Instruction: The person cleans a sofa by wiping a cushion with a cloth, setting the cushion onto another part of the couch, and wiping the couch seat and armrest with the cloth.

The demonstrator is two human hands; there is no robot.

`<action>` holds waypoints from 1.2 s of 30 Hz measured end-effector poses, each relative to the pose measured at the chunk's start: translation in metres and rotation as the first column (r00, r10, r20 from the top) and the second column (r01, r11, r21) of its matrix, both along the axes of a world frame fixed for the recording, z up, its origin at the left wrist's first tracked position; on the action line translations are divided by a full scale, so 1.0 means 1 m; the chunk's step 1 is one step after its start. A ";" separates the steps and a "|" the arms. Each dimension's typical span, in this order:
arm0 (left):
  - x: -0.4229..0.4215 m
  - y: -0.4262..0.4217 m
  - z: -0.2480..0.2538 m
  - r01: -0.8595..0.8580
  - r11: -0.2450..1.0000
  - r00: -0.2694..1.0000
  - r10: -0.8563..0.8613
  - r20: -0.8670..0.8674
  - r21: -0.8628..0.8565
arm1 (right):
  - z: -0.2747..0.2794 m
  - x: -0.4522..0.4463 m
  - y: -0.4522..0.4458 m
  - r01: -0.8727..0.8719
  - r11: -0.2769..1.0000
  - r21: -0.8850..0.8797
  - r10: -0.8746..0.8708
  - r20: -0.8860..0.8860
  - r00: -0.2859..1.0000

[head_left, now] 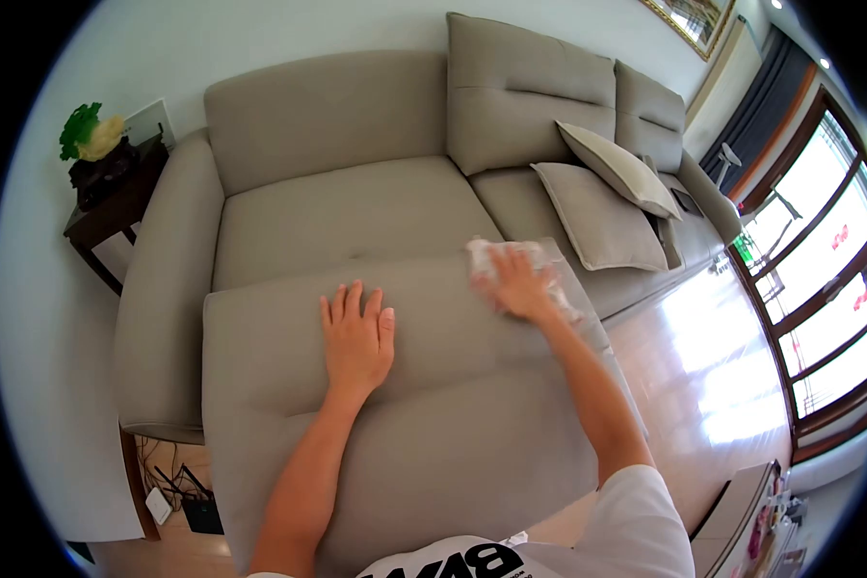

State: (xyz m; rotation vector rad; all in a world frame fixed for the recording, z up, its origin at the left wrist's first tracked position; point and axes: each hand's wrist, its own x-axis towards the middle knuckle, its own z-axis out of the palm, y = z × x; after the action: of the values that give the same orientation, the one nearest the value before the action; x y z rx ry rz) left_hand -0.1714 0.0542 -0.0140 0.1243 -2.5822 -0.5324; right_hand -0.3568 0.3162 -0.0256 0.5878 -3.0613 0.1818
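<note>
Cloth [556,284] pressed to sofa section [433,424] under right hand [518,279]

In the head view, the cloth, white and crumpled, is seen on the far right corner of the sofa section nearest the person. It is partly covered by the right hand, which is laid palm down with the fingers apart. The fingers are blurred, so whether any fold is pinched cannot be told. The left hand [358,342] is placed palm down on the same section, left of the cloth and well apart from it; its fingers are spread and nothing is held.

Beyond the hands, the seat [347,217] is backed by a tall backrest [328,116]. To the right, two pillows [602,217] are leaned together, one partly overlapped by the other. At the left, an armrest [164,299] is flanked by a dark side table [116,207], on which a green and yellow ornament [93,135] is set. Cables and a black router [200,511] are seen on the floor [713,356] at lower left. Light from the windows [819,241] is reflected on the floor at right.
</note>
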 end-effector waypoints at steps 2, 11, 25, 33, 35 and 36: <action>-0.001 0.003 0.003 -0.006 0.999 1.000 0.006 0.002 -0.047 | 0.009 0.063 -0.023 -0.231 0.973 0.012 0.231 -0.118 0.966; 0.003 -0.001 0.002 0.054 0.995 0.998 -0.050 0.044 -0.085 | 0.017 0.039 -0.058 -0.295 0.940 -0.171 0.278 -0.116 0.953; -0.007 -0.001 0.002 0.044 0.997 0.998 -0.047 -0.040 -0.056 | -0.074 -0.123 0.124 0.247 0.909 -0.335 -0.195 0.180 0.964; -0.007 0.001 -0.005 0.009 0.994 0.996 -0.018 -0.085 -0.110 | -0.039 -0.012 0.136 0.304 0.912 -0.274 -0.255 0.201 0.946; -0.008 0.002 -0.007 -0.005 0.991 0.996 -0.006 -0.085 -0.132 | -0.003 0.036 0.114 0.327 0.931 -0.165 -0.291 0.207 0.934; -0.007 0.002 -0.007 -0.009 0.989 0.996 -0.004 -0.084 -0.146 | 0.001 0.052 0.104 0.353 0.927 -0.130 -0.324 0.200 0.925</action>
State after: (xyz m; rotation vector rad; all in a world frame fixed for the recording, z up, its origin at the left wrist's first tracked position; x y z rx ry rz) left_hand -0.1789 0.0564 -0.0212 0.0542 -2.5281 -0.3384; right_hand -0.3051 0.4201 -0.0246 0.0274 -3.2067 0.4942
